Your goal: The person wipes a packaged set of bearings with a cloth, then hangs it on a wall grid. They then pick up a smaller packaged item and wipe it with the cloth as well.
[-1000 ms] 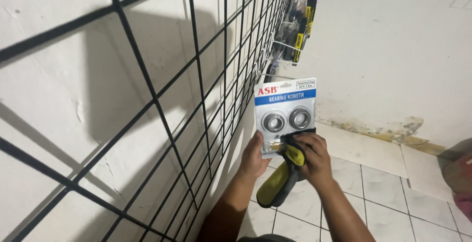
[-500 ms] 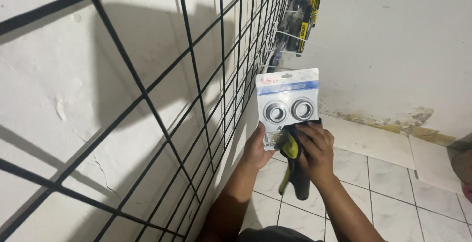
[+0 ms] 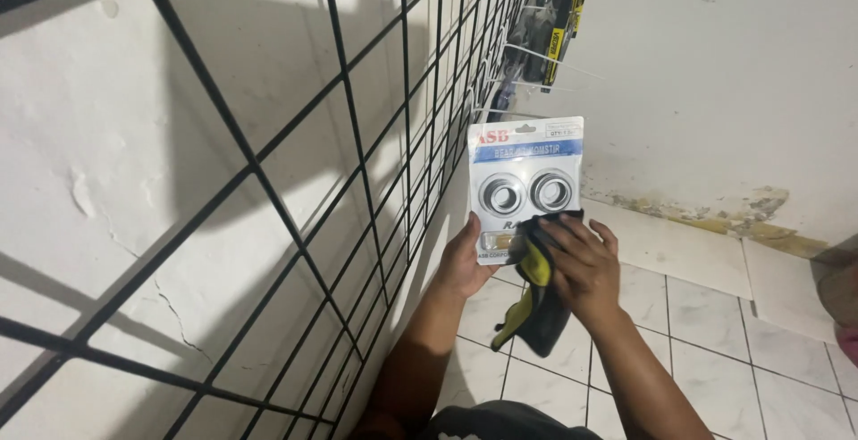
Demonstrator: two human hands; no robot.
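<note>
My left hand [image 3: 465,261] holds a flat blister pack [image 3: 523,172] upright by its lower left corner; the pack is blue and white and shows two round metal bearings. My right hand [image 3: 581,261] presses a black and yellow cloth [image 3: 536,301] against the lower right of the pack, and the cloth hangs down below the hand. Both hands are close to a black wire grid panel [image 3: 357,163] that stands against the white wall on my left.
Further along the grid, white hooks [image 3: 545,56] stick out and carry black and yellow packaged items [image 3: 559,20]. A white wall with peeling paint at its base runs behind. Pale floor tiles [image 3: 706,315] lie below.
The pack and both hands have shifted slightly up and right in view. My right hand has moved the cloth higher over the pack's lower part.
</note>
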